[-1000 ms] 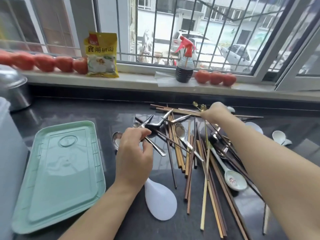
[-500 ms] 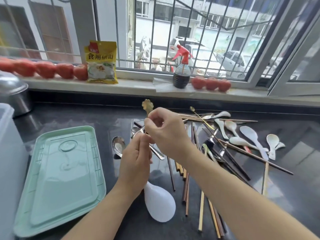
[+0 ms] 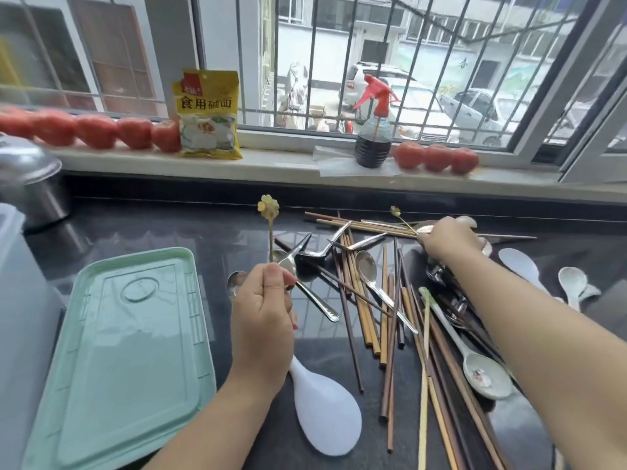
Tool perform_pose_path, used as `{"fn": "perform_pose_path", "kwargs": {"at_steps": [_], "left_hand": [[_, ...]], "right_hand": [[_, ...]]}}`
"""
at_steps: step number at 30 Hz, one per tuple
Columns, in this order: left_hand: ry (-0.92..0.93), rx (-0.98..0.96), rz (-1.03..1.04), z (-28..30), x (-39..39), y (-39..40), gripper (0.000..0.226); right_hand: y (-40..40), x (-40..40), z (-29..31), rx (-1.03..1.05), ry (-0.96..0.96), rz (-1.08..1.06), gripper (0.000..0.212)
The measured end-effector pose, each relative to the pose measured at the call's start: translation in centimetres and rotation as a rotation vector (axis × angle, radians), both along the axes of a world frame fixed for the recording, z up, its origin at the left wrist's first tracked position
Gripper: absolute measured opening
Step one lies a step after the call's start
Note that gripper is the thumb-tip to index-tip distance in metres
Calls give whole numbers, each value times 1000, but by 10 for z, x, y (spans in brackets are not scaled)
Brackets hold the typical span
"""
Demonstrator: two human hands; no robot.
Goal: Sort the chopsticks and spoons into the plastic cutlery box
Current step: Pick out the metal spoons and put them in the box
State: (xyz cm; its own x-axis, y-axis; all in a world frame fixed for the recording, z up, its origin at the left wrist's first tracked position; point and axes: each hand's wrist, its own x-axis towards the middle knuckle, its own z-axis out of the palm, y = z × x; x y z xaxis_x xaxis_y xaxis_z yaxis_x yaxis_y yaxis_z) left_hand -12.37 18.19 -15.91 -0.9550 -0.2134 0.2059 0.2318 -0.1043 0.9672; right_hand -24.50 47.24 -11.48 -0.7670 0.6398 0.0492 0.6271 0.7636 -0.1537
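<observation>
Second flower-topped gold pick [image 3: 402, 219], lying at the far edge of the tabletop [image 3: 163, 228], thin metal stem slanting from its flower end down-right toward the right hand [image 3: 448, 240]. Right hand directly upon its lower end, knuckles up, fingers curled down into the pile; closed on that stem by the look of it, though the fingertips hide beneath the hand and the grasp cannot be told for certain. Nearer by far than the left hand [image 3: 263, 310], which stands mid-tabletop clenched around the twin pick [image 3: 270, 225], held upright, flower end aloft, together with a steel spoon [image 3: 288, 262].

Between the hands: chopsticks [image 3: 369, 310], mostly brown wood, some pale bamboo, long axes running near edge to far edge, crossed by smooth steel spoons [image 3: 371, 276] and a glazed ceramic spoon [image 3: 481, 371] toward the near right. More white ceramic spoons [image 3: 573, 286] at the right edge. Matte white plastic rice paddle [image 3: 322, 412] just below the left wrist.

Left edge: mint-green plastic lid [image 3: 129, 351], ribbed and flat, beside a translucent plastic cutlery box [image 3: 17, 300], only partly in view.

Beyond, on the sill: tomatoes [image 3: 98, 130], yellow packet [image 3: 207, 113], spray bottle [image 3: 373, 130].
</observation>
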Motion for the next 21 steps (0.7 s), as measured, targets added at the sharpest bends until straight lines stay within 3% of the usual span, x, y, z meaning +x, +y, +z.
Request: {"fn": "perform_pose_path", "kwargs": {"at_steps": [6, 11, 15, 19, 21], "left_hand": [[-39, -6, 3, 2, -2, -1, 36], [-10, -37, 33, 5, 0, -1, 32], [18, -58, 24, 13, 10, 1, 30], [27, -121, 12, 19, 36, 2, 30], [-6, -50, -14, 31, 58, 0, 30]], "right_hand": [[-3, -7, -5, -98, 29, -36, 21], [-16, 20, 23, -236, 284, 3, 21], [-76, 115, 49, -552, 455, 310, 15], [-135, 212, 47, -769, 380, 459, 11], [-153, 232, 46, -840, 386, 460, 12]]}}
